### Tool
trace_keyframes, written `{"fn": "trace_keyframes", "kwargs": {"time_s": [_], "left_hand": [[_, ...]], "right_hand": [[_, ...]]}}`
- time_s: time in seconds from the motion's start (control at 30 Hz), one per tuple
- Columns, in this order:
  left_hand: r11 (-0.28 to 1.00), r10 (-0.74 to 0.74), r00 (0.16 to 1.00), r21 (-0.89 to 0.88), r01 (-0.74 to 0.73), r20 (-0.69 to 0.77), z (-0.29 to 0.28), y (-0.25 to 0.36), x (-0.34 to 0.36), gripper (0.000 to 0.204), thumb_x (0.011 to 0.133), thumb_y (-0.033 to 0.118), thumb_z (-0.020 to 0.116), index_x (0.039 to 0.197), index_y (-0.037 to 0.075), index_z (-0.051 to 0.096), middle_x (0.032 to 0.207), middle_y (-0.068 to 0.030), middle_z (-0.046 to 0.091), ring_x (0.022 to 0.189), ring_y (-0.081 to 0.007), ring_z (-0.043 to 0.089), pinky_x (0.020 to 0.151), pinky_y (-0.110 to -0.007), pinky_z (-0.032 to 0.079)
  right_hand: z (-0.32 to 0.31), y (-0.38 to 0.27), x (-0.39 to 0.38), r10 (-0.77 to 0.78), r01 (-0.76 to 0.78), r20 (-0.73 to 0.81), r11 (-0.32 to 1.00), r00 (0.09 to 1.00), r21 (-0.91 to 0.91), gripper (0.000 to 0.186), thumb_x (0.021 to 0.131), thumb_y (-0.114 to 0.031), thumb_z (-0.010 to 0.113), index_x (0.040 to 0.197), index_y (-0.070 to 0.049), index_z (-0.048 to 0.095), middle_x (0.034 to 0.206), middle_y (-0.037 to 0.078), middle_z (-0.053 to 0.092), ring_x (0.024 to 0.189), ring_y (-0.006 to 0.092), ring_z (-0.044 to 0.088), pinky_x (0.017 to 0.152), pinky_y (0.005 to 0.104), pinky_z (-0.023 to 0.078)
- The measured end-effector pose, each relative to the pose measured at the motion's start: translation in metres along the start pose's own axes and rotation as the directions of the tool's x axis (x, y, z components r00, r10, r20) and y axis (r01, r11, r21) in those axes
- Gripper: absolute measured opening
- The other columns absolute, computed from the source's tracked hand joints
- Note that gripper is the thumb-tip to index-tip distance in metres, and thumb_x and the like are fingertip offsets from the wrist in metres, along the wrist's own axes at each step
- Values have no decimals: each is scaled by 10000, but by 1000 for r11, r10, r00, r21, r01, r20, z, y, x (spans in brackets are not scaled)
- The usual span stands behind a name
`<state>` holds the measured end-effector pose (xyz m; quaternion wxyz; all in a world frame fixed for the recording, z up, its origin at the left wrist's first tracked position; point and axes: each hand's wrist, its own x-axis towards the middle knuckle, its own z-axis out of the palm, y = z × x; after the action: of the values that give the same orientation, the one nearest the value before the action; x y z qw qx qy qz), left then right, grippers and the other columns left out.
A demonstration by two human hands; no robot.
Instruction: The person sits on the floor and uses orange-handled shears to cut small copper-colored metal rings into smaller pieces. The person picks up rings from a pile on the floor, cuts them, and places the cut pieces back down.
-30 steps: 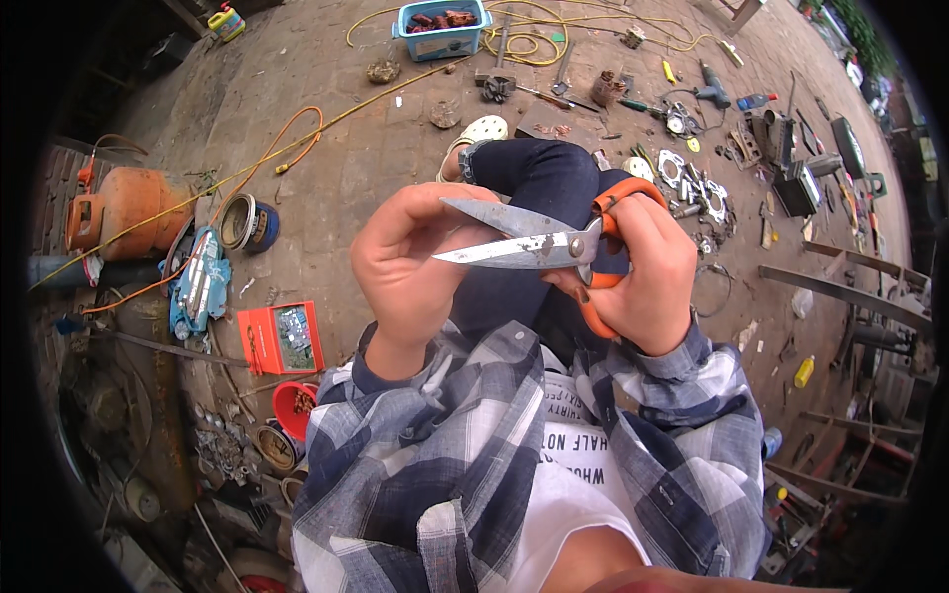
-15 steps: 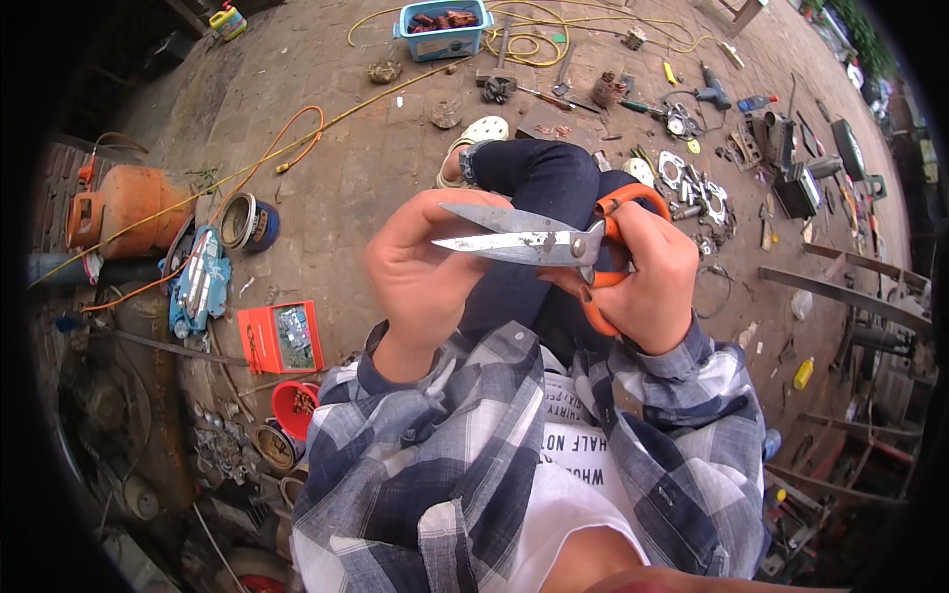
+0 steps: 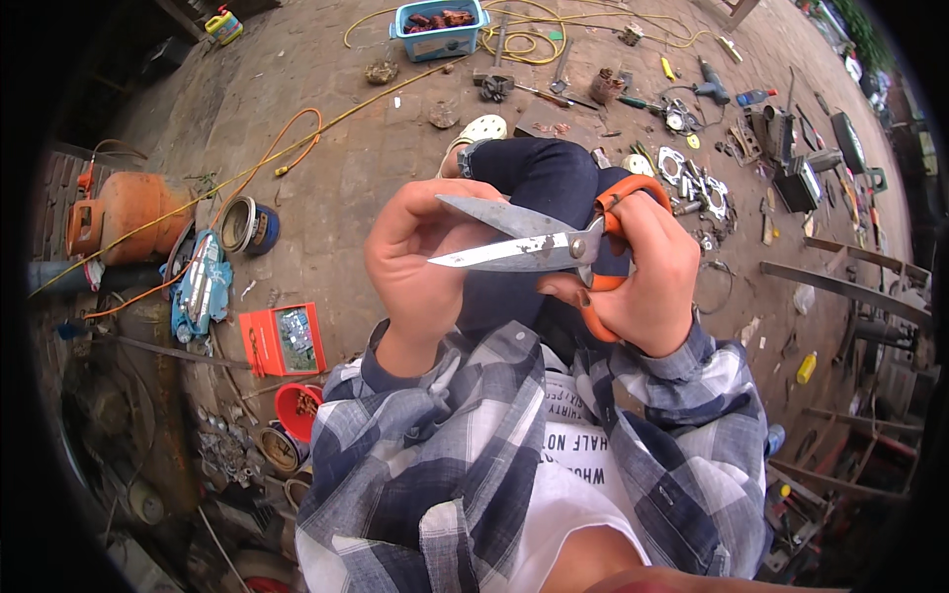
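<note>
My right hand [image 3: 652,282] grips the orange-handled scissors [image 3: 514,251], their worn metal blades parted and pointing left over my dark jeans [image 3: 534,168]. My left hand [image 3: 415,267] is curled just left of the blades, its fingers behind the upper blade tip; whether it holds anything there is hidden.
An orange gas cylinder [image 3: 133,222], a paint can [image 3: 247,222], a red box [image 3: 282,336] and a red bowl [image 3: 295,407] lie left. A blue tub [image 3: 435,42] and coiled yellow hose [image 3: 524,49] are ahead. Metal parts [image 3: 692,183] and steel frames [image 3: 840,282] lie right.
The scissor blades narrowed slightly half a second ago and are wider apart now. My left hand has moved slightly right since a second ago.
</note>
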<state>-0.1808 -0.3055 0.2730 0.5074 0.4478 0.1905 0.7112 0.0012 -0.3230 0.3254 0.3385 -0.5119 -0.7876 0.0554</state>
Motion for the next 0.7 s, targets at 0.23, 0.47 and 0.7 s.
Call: {"fn": "trace_keyframes", "kwargs": {"time_s": [0.23,0.47,0.7], "left_hand": [[999,38,999,-23,-38,11,-3,-1,0,182,783,-114,555,941,-30,520,930,-160,616,835,-183,607,737,-288,510],[999,-17,997,26,19,-69,5,4,0,152,782,-88,549,905,-4,520,875,-126,602,755,-138,578,683,-241,477],[999,-35,996,36,38,-88,4,4,0,164,779,-86,542,921,-10,515,901,-126,595,761,-121,566,692,-229,467]], "right_hand": [[2,0,-1,4,-4,3,1000,1000,-11,615,441,-377,846,873,-29,583,744,76,576,632,237,587,547,314,491],[3,0,-1,25,-25,7,999,1000,-23,595,453,-364,845,876,-35,585,746,70,578,638,234,586,543,315,487],[3,-1,0,33,-32,10,999,999,-26,592,457,-356,846,885,-37,591,749,66,584,642,234,590,546,316,488]]}}
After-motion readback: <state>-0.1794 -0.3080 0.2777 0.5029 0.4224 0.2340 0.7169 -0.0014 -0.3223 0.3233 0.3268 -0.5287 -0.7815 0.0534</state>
